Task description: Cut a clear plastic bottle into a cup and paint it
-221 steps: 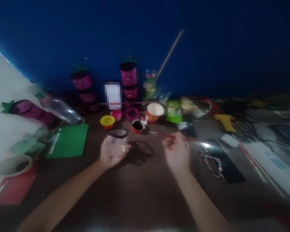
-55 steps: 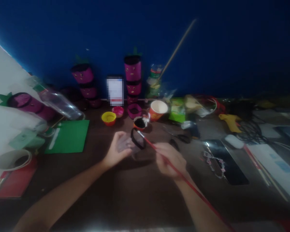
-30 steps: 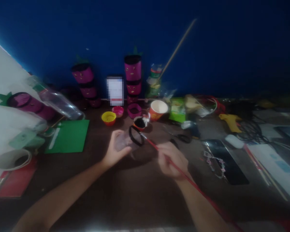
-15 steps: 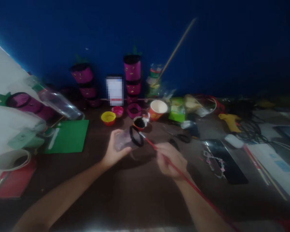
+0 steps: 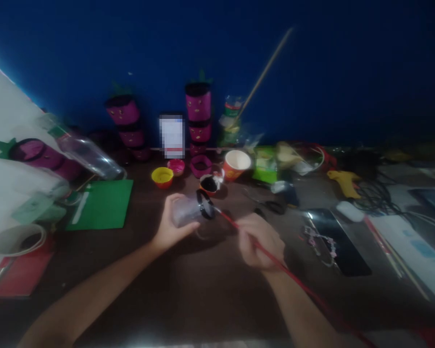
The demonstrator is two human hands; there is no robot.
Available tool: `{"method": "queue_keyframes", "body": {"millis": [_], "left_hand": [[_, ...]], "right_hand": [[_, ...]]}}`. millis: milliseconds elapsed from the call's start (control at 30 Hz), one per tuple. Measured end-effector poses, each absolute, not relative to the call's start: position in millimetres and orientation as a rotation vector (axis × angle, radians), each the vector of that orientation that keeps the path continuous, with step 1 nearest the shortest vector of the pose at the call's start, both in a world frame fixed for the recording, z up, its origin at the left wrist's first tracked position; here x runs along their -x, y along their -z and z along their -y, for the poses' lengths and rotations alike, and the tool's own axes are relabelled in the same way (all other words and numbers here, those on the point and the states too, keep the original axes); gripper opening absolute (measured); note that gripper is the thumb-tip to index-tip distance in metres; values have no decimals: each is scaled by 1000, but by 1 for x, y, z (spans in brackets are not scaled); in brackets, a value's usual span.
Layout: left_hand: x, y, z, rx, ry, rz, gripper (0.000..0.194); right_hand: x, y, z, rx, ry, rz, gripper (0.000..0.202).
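In the middle of the head view, my left hand [image 5: 170,229] is closed around a clear plastic cup [image 5: 184,211] lying tilted on its side. Black paint [image 5: 204,205] rings the cup's rim, which faces right. My right hand [image 5: 259,239] pinches a long red paintbrush [image 5: 266,253], its handle running back past my forearm. The brush tip is at the cup's black rim; whether it touches cannot be made out. Just beyond the rim stands a small orange cup of black paint [image 5: 210,184].
Behind are a yellow paint cup [image 5: 162,179], an orange paper cup [image 5: 236,166] and purple stacked-cup figures [image 5: 198,111]. A green sheet [image 5: 105,205] lies left. To the right are scissors [image 5: 273,207], a phone [image 5: 342,244] and a yellow glue gun [image 5: 344,182].
The cup has turned slightly in my left hand, its black rim shifting a little. My right hand has moved slightly right and down with the paintbrush.
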State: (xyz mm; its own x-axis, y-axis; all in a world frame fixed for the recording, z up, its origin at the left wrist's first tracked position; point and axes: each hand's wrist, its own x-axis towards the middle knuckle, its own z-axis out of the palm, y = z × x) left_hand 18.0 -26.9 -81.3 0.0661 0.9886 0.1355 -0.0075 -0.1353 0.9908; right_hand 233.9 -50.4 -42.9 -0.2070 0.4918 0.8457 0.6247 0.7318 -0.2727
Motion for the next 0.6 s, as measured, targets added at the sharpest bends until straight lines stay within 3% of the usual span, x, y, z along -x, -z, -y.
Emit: {"method": "queue_keyframes", "body": {"millis": [600], "left_hand": [[-19,79,26,-1463,-1300,-1142,67]], "right_hand": [[-235,41,51,837,171,1867,18]]}}
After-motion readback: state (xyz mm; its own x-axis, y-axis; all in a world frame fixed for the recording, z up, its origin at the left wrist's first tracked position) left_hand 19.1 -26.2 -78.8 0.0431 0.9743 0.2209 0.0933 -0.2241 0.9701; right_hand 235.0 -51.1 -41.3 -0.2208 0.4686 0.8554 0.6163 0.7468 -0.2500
